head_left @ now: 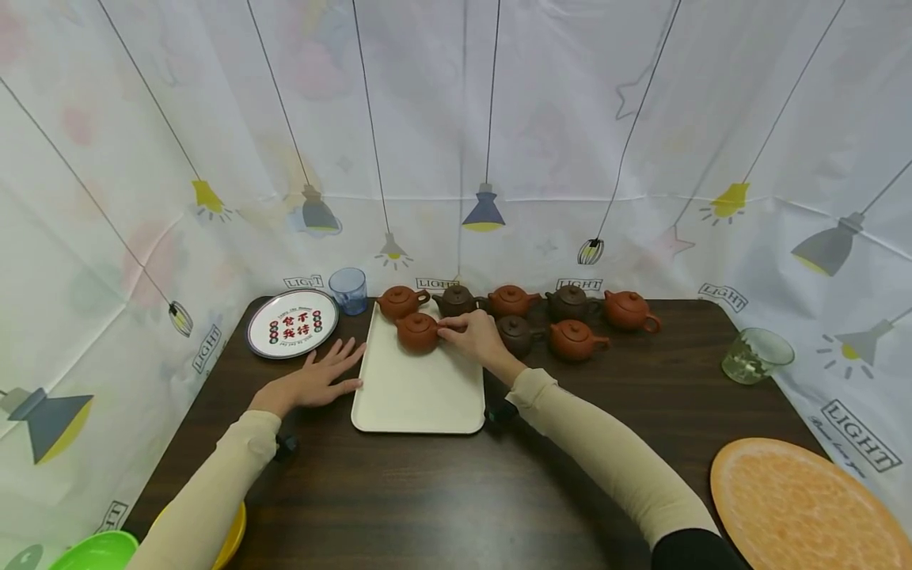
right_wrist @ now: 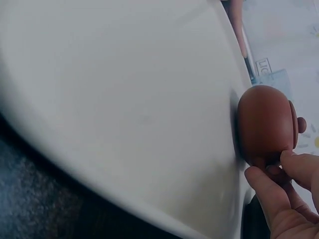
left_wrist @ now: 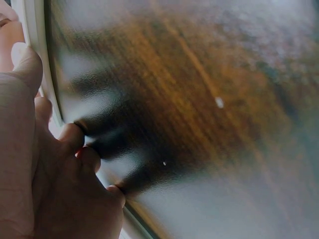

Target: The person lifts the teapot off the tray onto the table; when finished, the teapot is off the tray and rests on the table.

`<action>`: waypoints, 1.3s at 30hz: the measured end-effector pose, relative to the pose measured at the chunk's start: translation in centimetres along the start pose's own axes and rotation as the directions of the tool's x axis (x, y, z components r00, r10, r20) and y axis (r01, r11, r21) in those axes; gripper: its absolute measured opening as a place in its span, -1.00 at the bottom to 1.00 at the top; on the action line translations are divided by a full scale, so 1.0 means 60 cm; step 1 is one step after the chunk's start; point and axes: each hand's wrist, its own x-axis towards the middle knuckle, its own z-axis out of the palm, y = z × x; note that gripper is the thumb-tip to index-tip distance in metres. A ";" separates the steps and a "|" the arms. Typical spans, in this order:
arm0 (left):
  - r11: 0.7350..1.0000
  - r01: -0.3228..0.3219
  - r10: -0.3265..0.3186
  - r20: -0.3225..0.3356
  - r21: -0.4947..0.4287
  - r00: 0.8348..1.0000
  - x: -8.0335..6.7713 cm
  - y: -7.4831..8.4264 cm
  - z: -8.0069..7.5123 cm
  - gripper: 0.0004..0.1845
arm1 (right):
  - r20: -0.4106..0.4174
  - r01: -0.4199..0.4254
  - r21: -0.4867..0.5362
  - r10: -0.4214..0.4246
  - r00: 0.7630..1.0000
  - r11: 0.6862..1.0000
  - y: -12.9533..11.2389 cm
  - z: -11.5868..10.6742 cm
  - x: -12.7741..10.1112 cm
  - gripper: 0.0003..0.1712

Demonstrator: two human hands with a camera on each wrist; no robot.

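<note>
Right hand [head_left: 473, 336]: fingers pinch the reddish teapot [head_left: 416, 334] by its handle [right_wrist: 277, 174], on or just above the white tray [head_left: 420, 392]. Left hand [head_left: 315, 383]: fingers spread, holding nothing, beside the tray. Level handling should protect the lid [right_wrist: 293, 124].

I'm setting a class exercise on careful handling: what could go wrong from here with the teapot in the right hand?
The right fingers pinch the reddish-brown teapot at one side, so it might tip and its lid could slip off. Another reddish-brown teapot sits close behind it; the two might knock. A dark teapot stands near that hand, which could nudge it.
</note>
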 end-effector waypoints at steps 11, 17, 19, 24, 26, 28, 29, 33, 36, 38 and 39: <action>0.999 0.025 -0.025 0.022 0.022 0.999 0.009 -0.001 -0.003 0.04 | 0.038 0.087 0.066 -0.089 0.995 0.994 -0.018 -0.076 -0.026 -0.71; 1.000 0.006 -0.006 0.014 0.014 1.000 0.006 0.005 -0.007 0.03 | 0.040 0.029 0.165 -0.036 0.999 0.986 -0.010 -0.160 -0.054 -0.67; 1.000 0.016 -0.016 0.018 0.020 1.000 0.004 0.004 -0.006 0.04 | 0.024 0.023 0.159 -0.027 0.999 0.987 0.000 -0.190 -0.064 -0.66; 1.000 0.013 -0.014 0.023 0.016 1.000 0.002 0.003 0.000 0.06 | -0.025 -0.031 0.107 0.034 0.999 0.994 0.041 -0.271 -0.093 -0.63; 1.000 0.007 -0.007 0.018 0.010 1.000 0.001 0.003 0.002 0.05 | -0.070 -0.051 0.021 0.052 0.996 0.998 0.061 -0.304 -0.109 -0.61; 1.000 0.009 -0.009 0.019 0.009 1.000 0.001 0.005 0.002 0.04 | -0.123 -0.072 -0.057 0.064 0.990 0.996 0.082 -0.333 -0.127 -0.58; 1.000 0.007 -0.008 0.018 0.011 1.000 0.001 0.004 0.002 0.03 | -0.150 -0.078 -0.086 0.065 0.987 0.993 0.093 -0.346 -0.136 -0.57; 1.000 0.013 -0.013 0.027 0.012 1.000 0.001 0.003 -0.002 0.01 | -0.225 -0.112 -0.153 0.076 0.971 0.982 0.140 -0.387 -0.175 -0.56; 1.000 0.013 -0.013 0.031 0.004 0.999 0.000 0.005 -0.003 0.00 | -0.260 -0.165 -0.207 0.109 0.960 0.964 0.176 -0.408 -0.203 -0.53; 1.000 0.013 -0.013 0.035 -0.003 0.999 -0.001 0.008 -0.004 0.01 | -0.273 -0.207 -0.214 0.145 0.951 0.955 0.197 -0.417 -0.220 -0.50; 1.000 0.013 -0.013 0.036 -0.004 0.999 -0.001 0.007 -0.003 0.01 | -0.281 -0.227 -0.208 0.164 0.946 0.951 0.206 -0.421 -0.227 -0.49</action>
